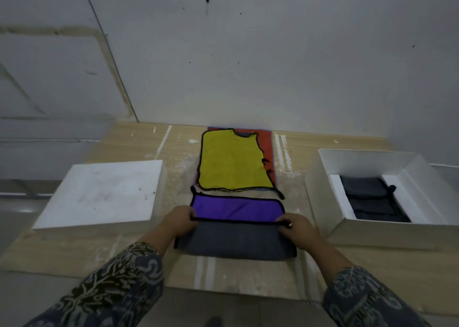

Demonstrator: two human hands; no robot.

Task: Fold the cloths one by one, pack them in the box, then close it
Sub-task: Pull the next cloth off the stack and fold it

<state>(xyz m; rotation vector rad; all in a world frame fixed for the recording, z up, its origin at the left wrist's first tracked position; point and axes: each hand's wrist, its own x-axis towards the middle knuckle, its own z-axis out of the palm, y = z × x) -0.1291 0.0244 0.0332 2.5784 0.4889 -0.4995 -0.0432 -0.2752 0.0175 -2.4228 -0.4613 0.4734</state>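
Note:
A purple cloth (237, 208) with a grey underside and black trim lies in front of me, its near half turned over so the grey faces up. My left hand (180, 221) pinches the left end of the folded edge. My right hand (294, 225) pinches the right end. Beyond it a yellow cloth (229, 164) lies flat on top of a red cloth (268, 143). The open white box (330, 162) stands at the right with dark grey folded cloths (372, 197) inside. Its white lid (104, 192) lies flat at the left.
Everything rests on a wooden board (285, 274) with white scuff marks on the floor. A grey wall rises just behind the stacked cloths. Bare board shows between the lid and the cloths and near the front edge.

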